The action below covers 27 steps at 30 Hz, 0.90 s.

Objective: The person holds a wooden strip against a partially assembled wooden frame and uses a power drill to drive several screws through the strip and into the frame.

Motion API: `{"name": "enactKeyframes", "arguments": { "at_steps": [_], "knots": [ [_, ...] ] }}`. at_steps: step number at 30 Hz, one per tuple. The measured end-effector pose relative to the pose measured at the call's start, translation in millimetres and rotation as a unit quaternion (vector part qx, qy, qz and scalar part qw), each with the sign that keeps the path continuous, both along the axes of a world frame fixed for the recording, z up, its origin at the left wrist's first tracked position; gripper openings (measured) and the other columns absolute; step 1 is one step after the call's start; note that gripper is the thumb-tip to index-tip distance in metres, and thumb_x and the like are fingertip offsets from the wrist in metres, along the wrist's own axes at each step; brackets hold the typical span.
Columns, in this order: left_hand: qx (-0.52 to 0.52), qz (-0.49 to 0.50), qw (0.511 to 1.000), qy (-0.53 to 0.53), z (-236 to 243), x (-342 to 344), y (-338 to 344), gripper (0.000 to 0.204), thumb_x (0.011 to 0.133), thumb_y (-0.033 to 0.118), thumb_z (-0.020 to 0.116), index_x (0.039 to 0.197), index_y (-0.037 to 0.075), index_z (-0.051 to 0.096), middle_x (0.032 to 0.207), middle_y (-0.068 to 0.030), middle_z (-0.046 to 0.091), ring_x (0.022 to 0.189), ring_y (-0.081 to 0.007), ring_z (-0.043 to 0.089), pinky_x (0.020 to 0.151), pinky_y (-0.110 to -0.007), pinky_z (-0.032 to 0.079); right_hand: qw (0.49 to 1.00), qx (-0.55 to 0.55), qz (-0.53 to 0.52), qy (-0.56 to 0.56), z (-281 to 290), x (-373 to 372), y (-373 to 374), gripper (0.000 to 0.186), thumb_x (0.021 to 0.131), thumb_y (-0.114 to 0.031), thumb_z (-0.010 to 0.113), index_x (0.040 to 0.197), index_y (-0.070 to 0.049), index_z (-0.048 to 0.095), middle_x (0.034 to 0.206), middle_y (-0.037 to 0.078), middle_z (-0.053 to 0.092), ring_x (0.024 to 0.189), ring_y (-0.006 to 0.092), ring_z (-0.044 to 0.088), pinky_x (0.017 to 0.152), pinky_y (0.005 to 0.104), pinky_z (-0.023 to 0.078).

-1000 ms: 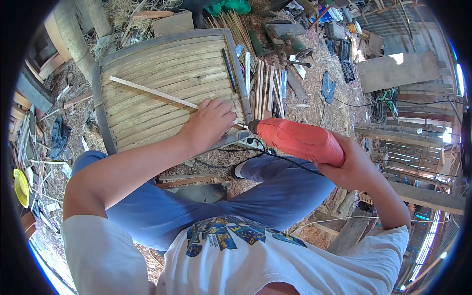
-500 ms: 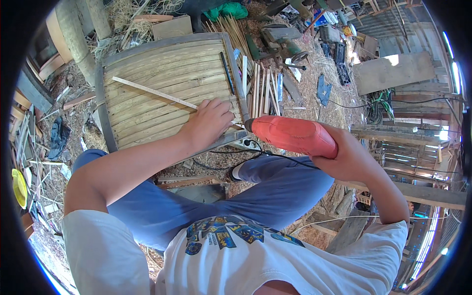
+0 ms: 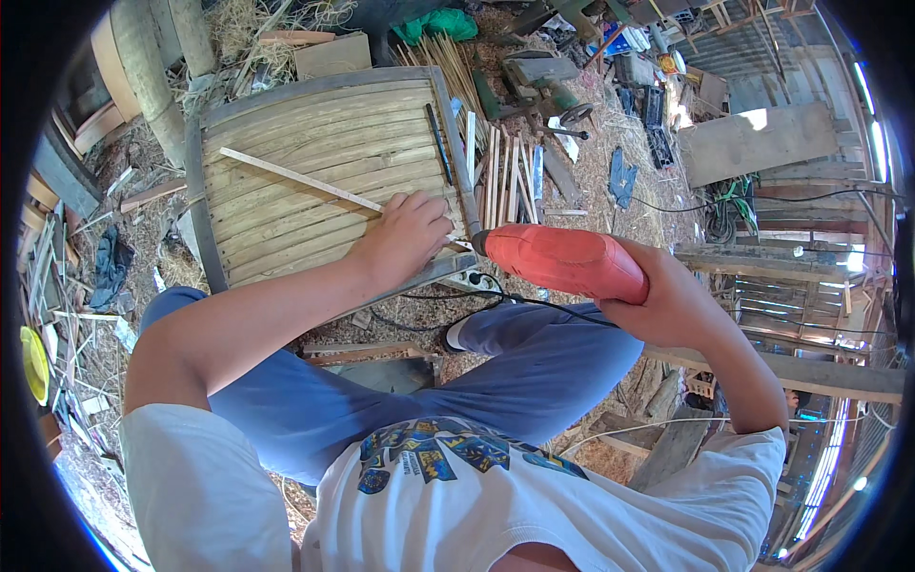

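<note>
My left hand [image 3: 408, 238] is closed over a thin, pale wooden strip [image 3: 295, 178], pressing it against a slatted wooden panel [image 3: 315, 124] with a dark frame. The strip runs slantwise over the slats, and its near right end shows just past my fingers. My right hand [image 3: 653, 300] grips a red power drill [image 3: 562, 259] by its rear. The drill lies level, with its dark chuck pointing left at the strip's end by the panel's right edge. Whether the bit touches the wood I cannot tell.
A dark, thin stick [image 3: 439, 143] lies on the panel's right side. Several loose strips [image 3: 505, 176] lie beyond its right edge. A black cord [image 3: 543, 302] passes below the drill near a white power strip [image 3: 467, 280]. Wood shavings and scraps cover the ground.
Both hands keep their grips, and the strip stays in place. The drill appears very slightly further left, along with a small shift of the whole view.
</note>
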<state>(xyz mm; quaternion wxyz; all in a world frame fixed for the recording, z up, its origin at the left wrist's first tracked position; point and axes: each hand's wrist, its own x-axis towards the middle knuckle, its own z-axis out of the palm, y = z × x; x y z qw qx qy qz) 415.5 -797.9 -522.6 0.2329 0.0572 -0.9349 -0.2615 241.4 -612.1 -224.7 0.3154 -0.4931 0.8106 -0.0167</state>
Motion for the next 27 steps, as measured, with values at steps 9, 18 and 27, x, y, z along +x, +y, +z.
{"name": "enactKeyframes", "arguments": {
  "at_steps": [9, 18, 27],
  "knots": [
    [0.004, 0.0, 1.0, 0.0, -1.2, -0.4, 0.2, 0.015, 0.095, 0.017, 0.075, 0.107, 0.009, 0.07, 0.112, -0.0075, 0.061, 0.116, -0.0302, 0.057, 0.101, -0.047, 0.044, 1.0, 0.009, -0.008, 0.001, 1.5, 2.7, -3.2, 0.058, 0.085, -0.015, 0.077, 0.142, -0.009, 0.068, 0.117, 0.02, 0.079, 0.11, 0.0391, 0.076, 0.097, 0.046, 0.058],
    [-0.01, 0.003, 1.0, -0.018, -3.5, -0.4, 0.0, 0.016, 0.095, 0.018, 0.074, 0.108, 0.01, 0.071, 0.116, -0.0069, 0.061, 0.119, -0.0295, 0.057, 0.102, -0.046, 0.043, 1.0, 0.0, -0.014, 0.008, 0.0, 2.8, -0.8, 0.059, 0.084, -0.014, 0.077, 0.141, -0.008, 0.068, 0.117, 0.02, 0.079, 0.109, 0.0385, 0.076, 0.097, 0.0449, 0.058],
    [-0.002, 0.0, 1.0, -0.007, -0.5, 0.3, 0.0, 0.016, 0.095, 0.018, 0.074, 0.108, 0.009, 0.07, 0.111, -0.0076, 0.06, 0.116, -0.0303, 0.057, 0.101, -0.047, 0.044, 1.0, -0.002, -0.02, 0.002, 0.3, 3.8, -2.1, 0.057, 0.083, -0.014, 0.078, 0.139, -0.006, 0.069, 0.116, 0.02, 0.079, 0.107, 0.0389, 0.077, 0.096, 0.0447, 0.058]
  ]
}}
